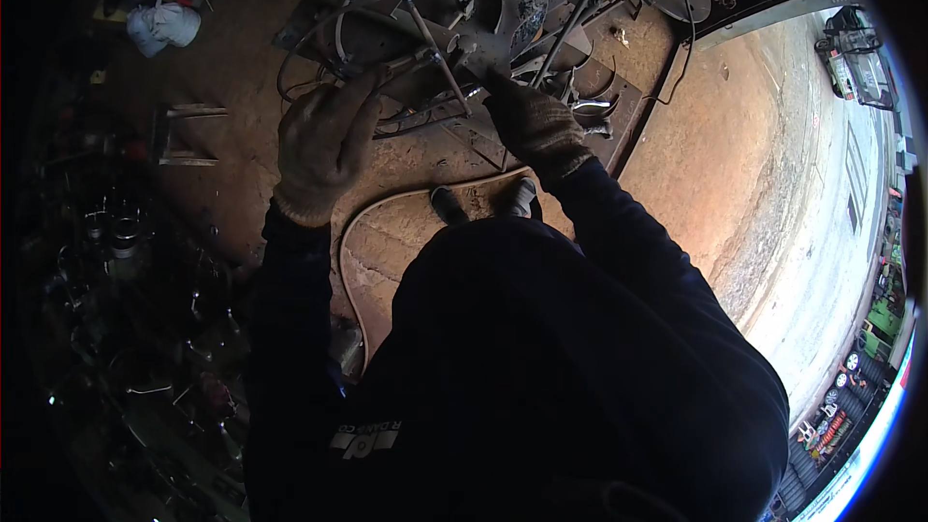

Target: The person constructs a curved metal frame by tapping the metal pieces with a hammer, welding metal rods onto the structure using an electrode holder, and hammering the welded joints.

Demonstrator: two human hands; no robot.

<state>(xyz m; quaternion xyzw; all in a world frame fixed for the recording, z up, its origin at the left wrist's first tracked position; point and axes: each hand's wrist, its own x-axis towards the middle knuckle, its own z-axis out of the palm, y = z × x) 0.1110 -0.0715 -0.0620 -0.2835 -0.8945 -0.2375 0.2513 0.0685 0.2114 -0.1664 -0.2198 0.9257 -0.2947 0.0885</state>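
Note:
Both my hands wear dark, worn work gloves and reach into a heap of scrap metal (483, 50). My left hand (327, 143) is closed at the heap's near left side, around the end of a short metal rod (411, 63). That rod meets a longer, thin metal bar (435, 50), which slants down between my hands. At the near right of the heap, my right hand (537, 128) has its fingers curled against the dark metal. What those fingers hold is hidden. Bent strips, tubes and plates lie tangled just beyond both hands.
A long curved strip (348, 242) runs across the brown floor near my shoes (522, 198). Dark machine parts (121, 237) crowd the left. A small metal frame (193, 109) and a whitish bundle (162, 27) lie at upper left. A bright street (822, 184) borders the right.

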